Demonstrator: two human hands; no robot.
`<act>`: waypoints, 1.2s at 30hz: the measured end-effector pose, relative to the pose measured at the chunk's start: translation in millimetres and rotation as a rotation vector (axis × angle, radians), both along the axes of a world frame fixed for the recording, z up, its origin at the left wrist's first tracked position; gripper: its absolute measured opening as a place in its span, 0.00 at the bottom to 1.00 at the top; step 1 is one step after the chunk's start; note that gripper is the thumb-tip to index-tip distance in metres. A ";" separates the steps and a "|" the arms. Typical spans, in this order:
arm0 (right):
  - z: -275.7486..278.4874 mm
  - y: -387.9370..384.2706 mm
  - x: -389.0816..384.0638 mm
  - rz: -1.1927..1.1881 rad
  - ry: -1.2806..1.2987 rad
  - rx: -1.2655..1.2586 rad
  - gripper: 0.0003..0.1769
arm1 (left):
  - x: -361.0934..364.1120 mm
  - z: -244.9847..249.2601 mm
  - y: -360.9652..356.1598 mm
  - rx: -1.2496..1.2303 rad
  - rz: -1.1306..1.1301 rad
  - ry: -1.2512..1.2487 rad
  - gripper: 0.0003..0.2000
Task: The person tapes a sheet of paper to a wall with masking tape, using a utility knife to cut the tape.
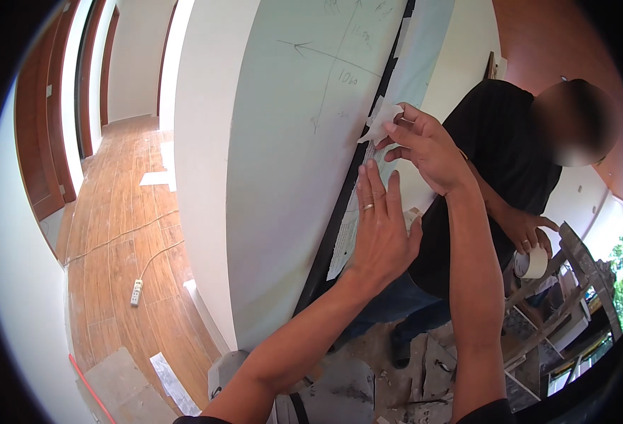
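Note:
My right hand (424, 145), up near the wall edge, pinches a torn piece of whitish paper or tape (381, 121) between thumb and fingers. Just below it, my left hand (384, 226) lies with fingers stretched against a printed paper strip (345, 244). That strip runs along a black vertical edge (334, 219) of the pale green wall panel (283, 169). Pencil arrows and numbers mark the panel. A small pale scrap shows behind my left thumb; whether the hand holds it, I cannot tell.
A person in a black shirt (495, 116) stands close at the right, with a roll of tape (532, 263) in one hand beside a stained wooden frame (573, 275). A power strip (136, 292) and its cord lie on the wooden floor (106, 233) at the left.

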State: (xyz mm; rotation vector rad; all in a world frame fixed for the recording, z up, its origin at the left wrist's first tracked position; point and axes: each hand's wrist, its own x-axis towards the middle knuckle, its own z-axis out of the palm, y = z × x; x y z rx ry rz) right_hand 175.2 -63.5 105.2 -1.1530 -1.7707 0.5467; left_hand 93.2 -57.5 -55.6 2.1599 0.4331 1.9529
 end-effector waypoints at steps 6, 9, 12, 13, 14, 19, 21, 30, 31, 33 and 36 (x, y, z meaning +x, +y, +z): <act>0.0 -2.4 -7.1 0.009 0.114 -0.024 0.09 | -0.6 -7.2 18.9 -0.026 0.068 -0.011 0.48; -1.2 -6.7 -7.1 0.001 0.210 0.031 0.09 | -3.8 -9.8 20.1 -0.029 0.095 0.011 0.49; 0.0 -13.7 -11.5 -0.129 0.188 0.164 0.11 | -11.6 -8.6 14.8 -0.051 0.173 0.058 0.50; -0.9 -15.9 -14.4 -0.257 0.122 0.242 0.13 | -14.0 -8.4 12.7 -0.065 0.216 0.087 0.51; -3.9 -16.8 -17.4 -0.254 0.118 0.240 0.13 | -14.4 -8.0 10.8 -0.068 0.218 0.083 0.51; -20.8 -20.2 -40.5 -0.501 -0.209 0.298 0.19 | -12.2 -11.0 13.0 -0.102 0.252 0.126 0.52; -27.4 -10.4 -42.6 -0.531 -0.210 0.340 0.20 | -11.3 -11.8 14.3 -0.102 0.252 0.125 0.52; -28.9 -4.1 -59.5 -0.653 0.019 0.375 0.13 | -10.5 -14.3 16.8 -0.100 0.238 0.114 0.52; -31.0 -4.7 -59.3 -0.648 0.028 0.443 0.14 | -11.5 -14.2 16.6 -0.098 0.241 0.119 0.52; -31.7 -16.6 -60.2 -0.680 0.006 0.383 0.14 | -12.4 -14.5 16.5 -0.102 0.238 0.125 0.52; -34.9 -19.4 -48.0 -0.626 -0.010 0.369 0.15 | -11.7 -15.7 17.1 -0.108 0.236 0.130 0.51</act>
